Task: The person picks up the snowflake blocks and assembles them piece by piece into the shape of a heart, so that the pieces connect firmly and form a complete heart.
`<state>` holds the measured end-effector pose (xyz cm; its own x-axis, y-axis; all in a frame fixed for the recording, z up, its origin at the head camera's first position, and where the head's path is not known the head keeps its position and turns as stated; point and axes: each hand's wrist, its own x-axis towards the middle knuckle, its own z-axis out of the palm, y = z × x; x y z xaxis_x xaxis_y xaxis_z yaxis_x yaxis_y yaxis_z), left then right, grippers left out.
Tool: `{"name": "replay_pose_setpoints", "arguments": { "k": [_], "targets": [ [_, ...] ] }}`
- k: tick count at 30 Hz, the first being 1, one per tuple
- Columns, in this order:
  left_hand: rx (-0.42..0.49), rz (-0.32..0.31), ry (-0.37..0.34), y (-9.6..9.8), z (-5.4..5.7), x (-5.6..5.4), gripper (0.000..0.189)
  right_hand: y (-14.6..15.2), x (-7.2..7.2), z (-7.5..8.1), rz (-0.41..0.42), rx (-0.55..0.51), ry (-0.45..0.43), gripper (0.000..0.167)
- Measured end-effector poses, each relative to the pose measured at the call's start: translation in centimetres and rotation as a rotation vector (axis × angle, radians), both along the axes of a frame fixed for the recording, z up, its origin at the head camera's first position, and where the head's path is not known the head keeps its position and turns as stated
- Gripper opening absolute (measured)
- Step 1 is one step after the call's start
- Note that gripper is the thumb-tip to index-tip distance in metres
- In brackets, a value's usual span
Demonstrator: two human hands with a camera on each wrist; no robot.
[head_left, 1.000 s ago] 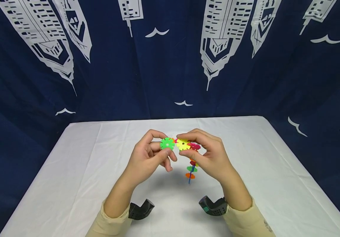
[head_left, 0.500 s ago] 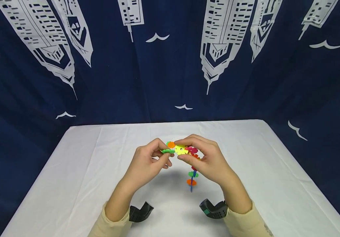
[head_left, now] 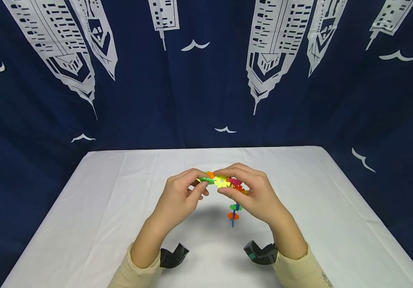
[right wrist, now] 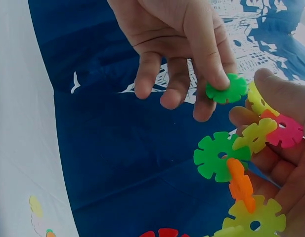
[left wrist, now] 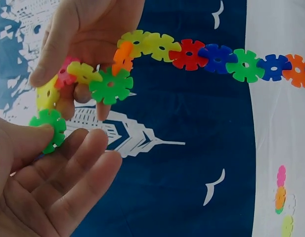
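Note:
My left hand [head_left: 179, 194] pinches a green notched plastic disc [left wrist: 56, 129] between thumb and index finger; in the left wrist view its other fingers are spread. My right hand [head_left: 254, 194] pinches a yellow notched disc [head_left: 222, 182], the end piece of a linked chain. The green disc lies edge to edge with that yellow disc; I cannot tell if their slots interlock. From the right hand the chain runs through pink, yellow, green [right wrist: 219, 157], orange [right wrist: 240, 185], yellow, red [left wrist: 188, 54] and blue [left wrist: 217, 59] discs. Its tail hangs below the right hand in the head view.
A white cloth covers the table [head_left: 84, 224]. Several small coloured discs, one orange [left wrist: 281, 198], lie on it in the left wrist view. A dark blue curtain [head_left: 206, 92] with white prints hangs behind. Each wrist bears a black device [head_left: 174, 256].
The green disc has turned from facing the camera to nearly edge-on, and has come closer to the yellow disc. My right hand keeps its pinch on the yellow disc.

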<state>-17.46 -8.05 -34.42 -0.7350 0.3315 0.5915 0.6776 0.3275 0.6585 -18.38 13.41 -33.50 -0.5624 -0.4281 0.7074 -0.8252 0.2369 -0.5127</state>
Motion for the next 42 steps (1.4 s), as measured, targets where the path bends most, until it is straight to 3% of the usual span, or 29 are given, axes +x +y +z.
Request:
{"name": "replay_pose_setpoints", "arguments": {
  "k": [4,13,20,25,31,39,42],
  "targets": [
    [-0.034,0.024,0.093,0.2,0.2,0.0,0.008,0.2,-0.2,0.1,-0.008,0.004,0.001,0.038],
    [-0.077,0.053,0.157,0.1,0.1,-0.1,0.004,0.1,-0.2,-0.3,0.014,0.003,0.003,0.038],
    [-0.009,-0.006,0.122,0.4,0.3,-0.1,0.008,0.0,-0.4,0.0,-0.021,0.004,0.011,0.042],
    [0.021,-0.032,0.137,0.5,0.1,0.0,0.018,0.2,-0.2,0.0,0.002,-0.028,-0.06,0.04],
    [0.065,-0.025,0.162,0.3,0.1,0.1,0.017,0.0,0.0,0.0,0.014,-0.018,-0.189,0.037],
    [0.024,-0.041,0.265,0.0,0.0,0.0,0.019,0.2,0.6,0.2,0.05,-0.055,-0.373,0.028],
    [0.005,-0.04,0.316,0.1,0.1,0.2,0.02,0.2,0.8,0.2,0.055,-0.062,-0.359,0.029]
  ]
}}
